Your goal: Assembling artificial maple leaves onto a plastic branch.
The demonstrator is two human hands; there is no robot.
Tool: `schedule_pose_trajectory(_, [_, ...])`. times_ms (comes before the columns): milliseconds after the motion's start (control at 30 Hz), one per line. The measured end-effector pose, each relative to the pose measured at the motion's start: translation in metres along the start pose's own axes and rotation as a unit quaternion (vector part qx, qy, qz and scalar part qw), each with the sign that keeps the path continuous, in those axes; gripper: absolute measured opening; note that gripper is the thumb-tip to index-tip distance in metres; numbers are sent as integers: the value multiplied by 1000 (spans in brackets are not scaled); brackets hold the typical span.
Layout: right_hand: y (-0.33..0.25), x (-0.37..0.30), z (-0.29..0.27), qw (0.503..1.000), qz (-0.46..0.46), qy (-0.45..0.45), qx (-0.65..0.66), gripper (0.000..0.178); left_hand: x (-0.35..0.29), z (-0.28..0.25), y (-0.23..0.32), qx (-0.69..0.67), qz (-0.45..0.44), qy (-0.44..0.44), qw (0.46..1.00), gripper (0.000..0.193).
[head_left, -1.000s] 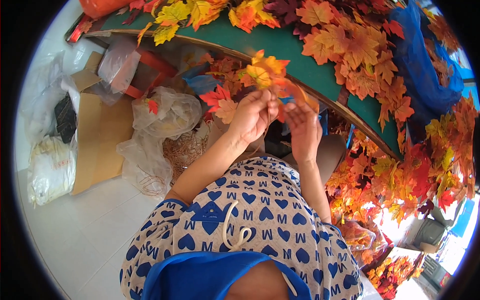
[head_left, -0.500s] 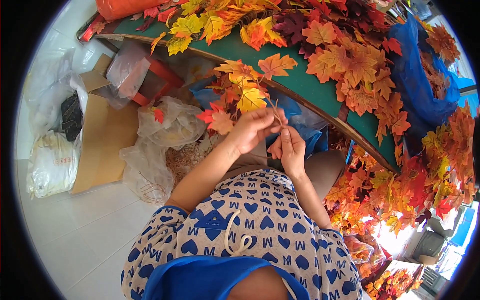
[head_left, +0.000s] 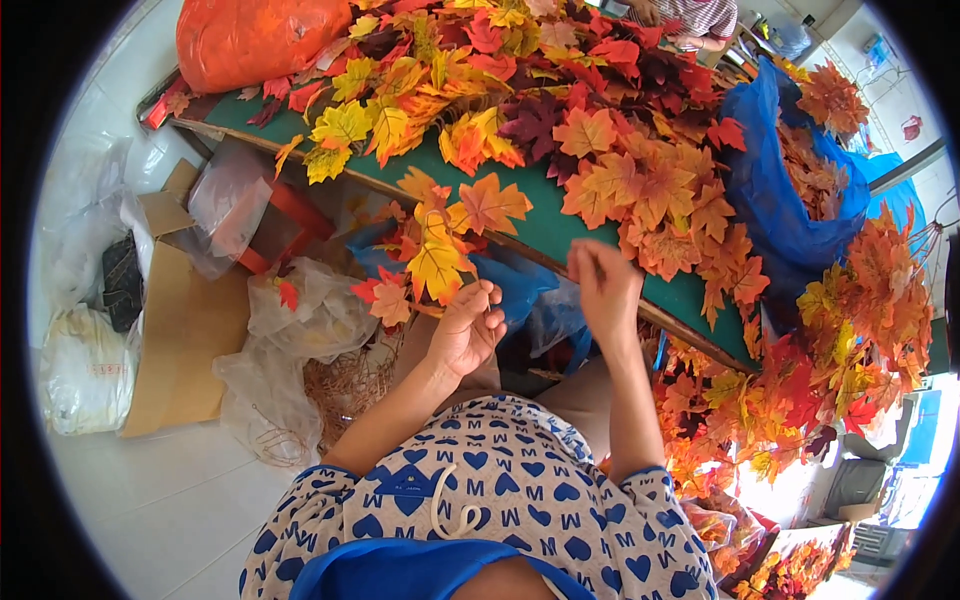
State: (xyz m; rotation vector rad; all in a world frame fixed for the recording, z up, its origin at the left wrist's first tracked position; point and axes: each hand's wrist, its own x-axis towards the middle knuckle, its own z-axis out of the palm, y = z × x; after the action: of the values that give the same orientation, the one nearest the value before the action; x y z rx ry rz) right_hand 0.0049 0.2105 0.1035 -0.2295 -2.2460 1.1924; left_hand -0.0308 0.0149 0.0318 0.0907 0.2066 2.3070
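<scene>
Between the curled fingers and thumb of my left hand (head_left: 468,328) is the stem end of a spray of artificial maple leaves (head_left: 437,266). Its yellow, orange and red leaves fan out above that hand, in front of the table edge. Apart from it, to the right, my right hand (head_left: 607,292) is raised at the table's front edge with the fingers drawn together. Whether anything thin is pinched there is hidden. Just beyond, on the green tabletop (head_left: 540,205), lie orange leaf sprays (head_left: 640,190).
Red, yellow and dark red leaves (head_left: 480,60) are heaped across the table. A blue plastic bag (head_left: 760,150) of leaves stands at right, an orange bag (head_left: 255,45) at far left. Left on the floor are a cardboard box (head_left: 190,340), clear plastic bags (head_left: 310,320) and brown stems (head_left: 350,395).
My hands were together at the spray's stem and have come apart. The right hand has moved up and right toward the table; the left hand keeps the spray, now lower and further left.
</scene>
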Motion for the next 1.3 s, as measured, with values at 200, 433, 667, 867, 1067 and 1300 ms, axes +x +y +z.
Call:
schedule_pose_trajectory(200, [15, 109, 43, 970, -128, -22, -207, 31, 1, 3, -8, 18, -24, 13, 999, 12])
schedule_pose_trajectory(433, [33, 158, 71, 879, -118, -27, -460, 57, -2, 2, 4, 41, -6, 44, 998, 12])
schedule_pose_trajectory(667, [43, 174, 61, 916, -146, 56, -370, 15, -4, 0, 4, 28, -11, 67, 997, 12])
schedule_pose_trajectory(867, [70, 195, 31, 962, -171, 212, -17, 19, -2, -1, 6, 31, -12, 56, 998, 12])
schedule_pose_trajectory(1067, [20, 187, 0, 825, 162, 160, 517, 12, -5, -4, 9, 28, -4, 68, 997, 12])
schedule_pose_trajectory(1300, [80, 193, -4, 855, 376, 67, 350, 10, -2, -1, 5, 25, -20, 78, 996, 13])
